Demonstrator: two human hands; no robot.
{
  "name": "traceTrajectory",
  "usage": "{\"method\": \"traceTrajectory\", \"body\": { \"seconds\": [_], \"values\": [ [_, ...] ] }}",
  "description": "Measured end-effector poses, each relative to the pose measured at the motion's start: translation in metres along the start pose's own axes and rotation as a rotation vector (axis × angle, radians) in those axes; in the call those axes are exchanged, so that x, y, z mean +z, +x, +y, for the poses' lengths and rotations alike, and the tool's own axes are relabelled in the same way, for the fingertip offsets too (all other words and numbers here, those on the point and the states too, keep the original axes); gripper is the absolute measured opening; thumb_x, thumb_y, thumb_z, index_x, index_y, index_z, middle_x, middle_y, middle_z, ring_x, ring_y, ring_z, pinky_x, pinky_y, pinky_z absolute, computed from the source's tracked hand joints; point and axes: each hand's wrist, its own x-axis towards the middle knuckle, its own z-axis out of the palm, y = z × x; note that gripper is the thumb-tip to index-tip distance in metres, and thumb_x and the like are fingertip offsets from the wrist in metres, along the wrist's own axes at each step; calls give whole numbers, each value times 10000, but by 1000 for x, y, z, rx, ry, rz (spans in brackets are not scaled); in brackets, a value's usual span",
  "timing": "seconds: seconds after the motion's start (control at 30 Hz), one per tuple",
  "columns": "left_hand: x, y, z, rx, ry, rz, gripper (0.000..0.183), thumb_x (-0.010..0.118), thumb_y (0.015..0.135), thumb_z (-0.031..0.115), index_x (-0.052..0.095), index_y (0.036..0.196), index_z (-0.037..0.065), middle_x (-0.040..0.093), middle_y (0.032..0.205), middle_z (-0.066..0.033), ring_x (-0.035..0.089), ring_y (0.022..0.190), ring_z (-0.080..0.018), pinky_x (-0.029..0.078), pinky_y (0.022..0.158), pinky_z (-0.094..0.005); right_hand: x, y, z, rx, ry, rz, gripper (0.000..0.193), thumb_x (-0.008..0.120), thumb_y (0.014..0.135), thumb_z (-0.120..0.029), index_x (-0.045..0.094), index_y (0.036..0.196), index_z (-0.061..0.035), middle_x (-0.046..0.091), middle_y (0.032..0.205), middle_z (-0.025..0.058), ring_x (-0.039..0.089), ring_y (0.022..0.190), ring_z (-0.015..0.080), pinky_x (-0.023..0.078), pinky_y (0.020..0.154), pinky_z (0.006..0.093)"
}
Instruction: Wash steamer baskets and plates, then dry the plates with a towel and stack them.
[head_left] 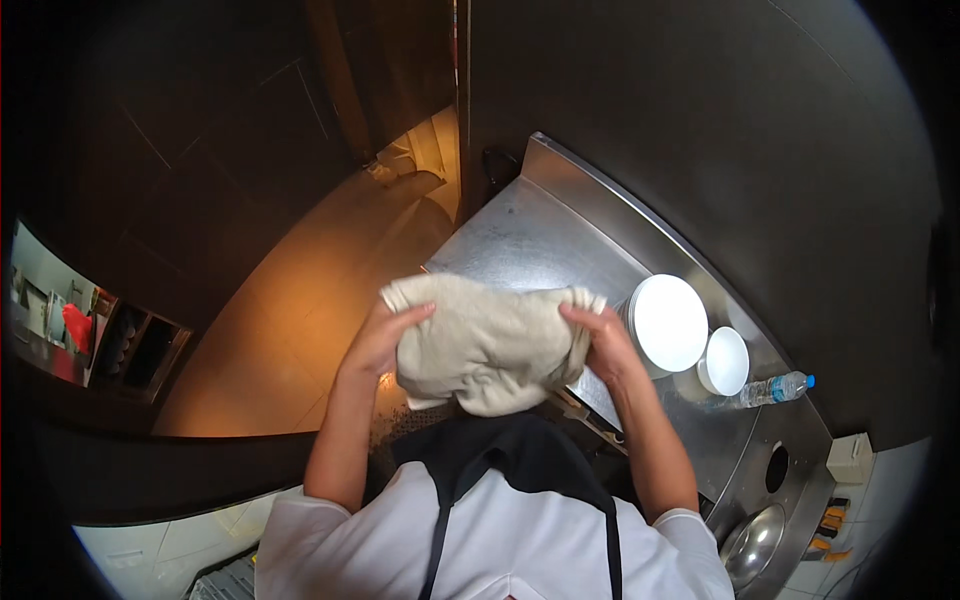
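Observation:
Between both hands hangs a beige cloth point(480, 345), bunched and folded, raised in front of my chest. My left hand point(383, 335) grips its left edge, the thumb lying over the top and the other fingers hidden behind the fabric. At the opposite edge, my right hand point(603, 340) pinches the cloth the same way, with its thumb on the near face. The cloth covers part of the steel counter behind it.
A stainless steel counter point(530, 230) with a raised back edge runs along the dark wall at right. On it stand stacked white plates point(670, 322), white bowls point(726, 361) and a water bottle point(778, 389). Nearer lies a round metal basin point(756, 545). Tiled floor point(270, 340) spreads at left.

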Motion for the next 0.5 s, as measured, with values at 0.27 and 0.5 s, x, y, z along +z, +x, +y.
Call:
{"method": "traceTrajectory", "body": {
  "seconds": [0.27, 0.5],
  "values": [
    [3, 5, 37, 296, 784, 391, 465, 786, 815, -17, 622, 1250, -37, 727, 1041, -94, 681, 948, -141, 540, 852, -284, -11, -7, -8, -298, -443, 95, 181, 795, 860, -167, 747, 954, -19, 715, 1083, 75, 655, 930, 138, 506, 828, 294],
    [39, -22, 61, 365, 690, 167, 604, 838, 741, -5, 620, 1304, -13, 637, 994, -45, 618, 945, -127, 503, 846, -272, 1, -29, -17, -1000, -739, 338, 218, 698, 857, -42, 674, 1058, 37, 673, 1181, 131, 623, 1088, 211, 473, 954, 354]
  ]
}}
